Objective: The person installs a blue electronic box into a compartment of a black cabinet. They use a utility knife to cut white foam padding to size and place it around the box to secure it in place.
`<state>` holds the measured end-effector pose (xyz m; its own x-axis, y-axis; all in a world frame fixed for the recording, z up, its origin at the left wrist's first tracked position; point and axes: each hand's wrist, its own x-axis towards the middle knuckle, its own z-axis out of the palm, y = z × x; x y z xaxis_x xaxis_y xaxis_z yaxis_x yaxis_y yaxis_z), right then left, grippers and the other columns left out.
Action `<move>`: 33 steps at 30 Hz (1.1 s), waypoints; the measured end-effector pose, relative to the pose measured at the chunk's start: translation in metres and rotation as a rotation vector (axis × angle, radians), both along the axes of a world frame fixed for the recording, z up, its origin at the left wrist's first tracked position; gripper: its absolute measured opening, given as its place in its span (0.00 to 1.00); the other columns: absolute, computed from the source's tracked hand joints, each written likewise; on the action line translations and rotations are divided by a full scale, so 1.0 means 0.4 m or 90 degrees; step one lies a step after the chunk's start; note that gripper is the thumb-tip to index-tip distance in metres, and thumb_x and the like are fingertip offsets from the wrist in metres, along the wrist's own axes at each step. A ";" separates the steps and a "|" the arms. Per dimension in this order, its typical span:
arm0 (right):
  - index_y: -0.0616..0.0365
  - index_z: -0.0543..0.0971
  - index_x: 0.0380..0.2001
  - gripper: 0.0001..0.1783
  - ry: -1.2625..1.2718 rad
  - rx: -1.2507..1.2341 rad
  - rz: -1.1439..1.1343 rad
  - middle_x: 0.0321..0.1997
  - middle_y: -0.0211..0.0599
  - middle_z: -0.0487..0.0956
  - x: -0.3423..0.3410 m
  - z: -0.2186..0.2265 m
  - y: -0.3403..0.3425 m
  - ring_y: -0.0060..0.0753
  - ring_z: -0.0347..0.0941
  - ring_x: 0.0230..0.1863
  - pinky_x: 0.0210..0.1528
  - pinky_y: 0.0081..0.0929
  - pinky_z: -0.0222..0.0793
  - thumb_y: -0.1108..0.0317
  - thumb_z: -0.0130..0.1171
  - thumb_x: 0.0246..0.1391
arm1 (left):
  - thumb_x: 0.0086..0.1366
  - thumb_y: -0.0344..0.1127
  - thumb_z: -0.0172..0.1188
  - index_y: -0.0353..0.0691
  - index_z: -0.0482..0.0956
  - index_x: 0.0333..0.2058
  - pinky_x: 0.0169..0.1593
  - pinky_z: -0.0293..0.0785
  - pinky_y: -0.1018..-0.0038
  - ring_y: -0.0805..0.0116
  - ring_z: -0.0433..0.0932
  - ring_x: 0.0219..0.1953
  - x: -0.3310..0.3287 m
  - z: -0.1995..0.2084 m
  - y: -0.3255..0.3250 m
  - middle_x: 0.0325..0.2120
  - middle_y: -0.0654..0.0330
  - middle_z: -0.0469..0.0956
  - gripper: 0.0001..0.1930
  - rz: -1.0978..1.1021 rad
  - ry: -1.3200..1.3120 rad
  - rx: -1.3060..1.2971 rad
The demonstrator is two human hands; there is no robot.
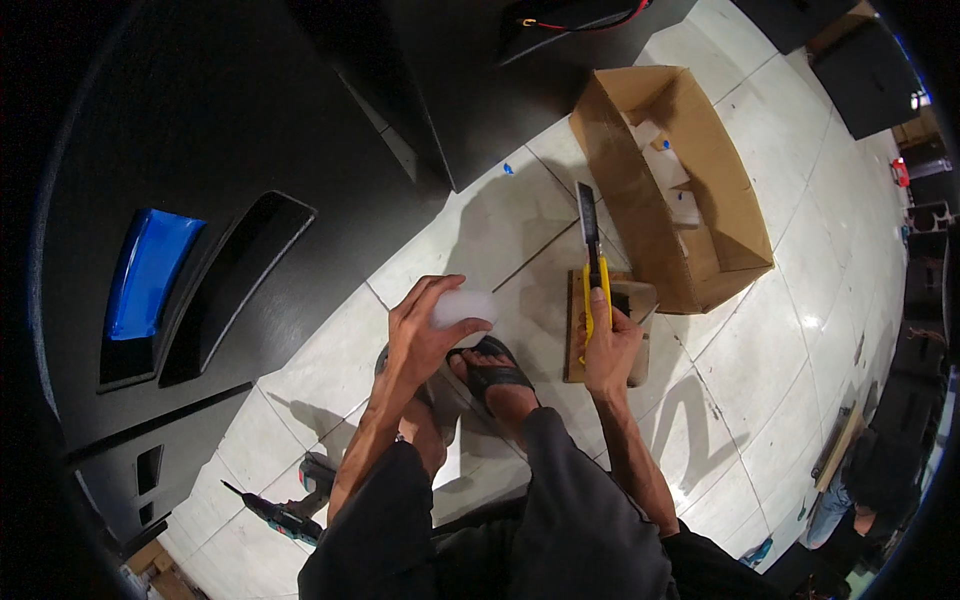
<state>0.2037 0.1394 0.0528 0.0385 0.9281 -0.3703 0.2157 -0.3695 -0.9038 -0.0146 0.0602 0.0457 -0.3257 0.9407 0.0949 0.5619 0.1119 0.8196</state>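
Observation:
My left hand is closed around a whitish, rounded block, with the fingers over its far side and the thumb along its near side. What the block is made of I cannot make out. To the right, my right hand grips a yellow utility knife. Its long blade is slid out and points away from me. Knife and block are apart. Below the right hand, a small wooden-edged piece rests on the floor, partly hidden by that hand.
An open cardboard box with several white pieces stands at the far right. Large black cabinets fill the left; one carries a blue piece. A cordless drill lies at lower left on the tiled floor. Another person is at far right.

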 end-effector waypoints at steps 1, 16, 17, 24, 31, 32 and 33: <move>0.64 0.74 0.20 0.30 -0.001 0.007 0.008 0.11 0.28 0.66 -0.001 0.009 0.001 0.18 0.62 0.11 0.12 0.21 0.55 0.48 0.53 0.65 | 0.40 0.33 0.79 0.36 0.78 0.47 0.47 0.79 0.64 0.58 0.80 0.45 -0.001 -0.002 0.001 0.44 0.53 0.79 0.32 -0.004 0.011 0.007; 0.64 0.76 0.23 0.26 0.084 -0.001 0.028 0.12 0.26 0.67 -0.002 0.006 -0.005 0.16 0.60 0.10 0.11 0.19 0.54 0.50 0.56 0.64 | 0.44 0.38 0.78 0.36 0.78 0.46 0.43 0.80 0.66 0.57 0.81 0.42 -0.002 -0.014 0.000 0.43 0.54 0.79 0.30 -0.011 0.011 0.027; 0.64 0.76 0.22 0.26 0.069 -0.015 0.028 0.12 0.26 0.67 -0.003 0.008 -0.004 0.16 0.60 0.10 0.11 0.19 0.54 0.50 0.57 0.64 | 0.44 0.38 0.78 0.36 0.78 0.46 0.43 0.80 0.66 0.57 0.81 0.42 -0.002 -0.012 0.000 0.44 0.54 0.79 0.30 -0.011 0.013 0.024; 0.65 0.76 0.25 0.23 0.077 -0.009 0.046 0.13 0.26 0.68 -0.015 0.034 -0.009 0.16 0.60 0.11 0.13 0.19 0.56 0.54 0.56 0.65 | 0.44 0.38 0.77 0.36 0.78 0.47 0.44 0.80 0.66 0.57 0.81 0.43 -0.003 -0.009 -0.003 0.44 0.54 0.79 0.30 -0.008 0.018 0.008; 0.62 0.63 0.60 0.22 0.233 0.033 0.218 0.38 0.33 0.72 0.004 -0.016 -0.006 0.23 0.70 0.34 0.38 0.23 0.69 0.74 0.49 0.63 | 0.44 0.38 0.78 0.37 0.78 0.47 0.45 0.79 0.67 0.57 0.81 0.44 0.001 -0.008 0.007 0.45 0.54 0.78 0.29 0.010 0.028 0.023; 0.60 0.58 0.65 0.29 0.238 0.050 0.244 0.43 0.34 0.71 0.001 -0.015 -0.002 0.25 0.70 0.39 0.42 0.25 0.70 0.78 0.49 0.62 | 0.45 0.38 0.77 0.38 0.78 0.47 0.46 0.79 0.66 0.57 0.81 0.44 0.001 -0.006 0.006 0.45 0.55 0.78 0.29 0.018 0.025 0.012; 0.55 0.46 0.72 0.43 0.218 -0.008 0.267 0.48 0.35 0.69 0.007 -0.006 -0.007 0.29 0.69 0.44 0.50 0.27 0.68 0.84 0.47 0.55 | 0.45 0.38 0.77 0.38 0.78 0.47 0.46 0.79 0.66 0.56 0.81 0.44 -0.003 -0.002 0.000 0.45 0.55 0.78 0.29 0.026 0.021 0.000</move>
<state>0.2063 0.1366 0.0505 -0.4599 0.8331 -0.3072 0.0404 -0.3260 -0.9445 -0.0158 0.0601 0.0448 -0.3610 0.9265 0.1064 0.5840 0.1356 0.8003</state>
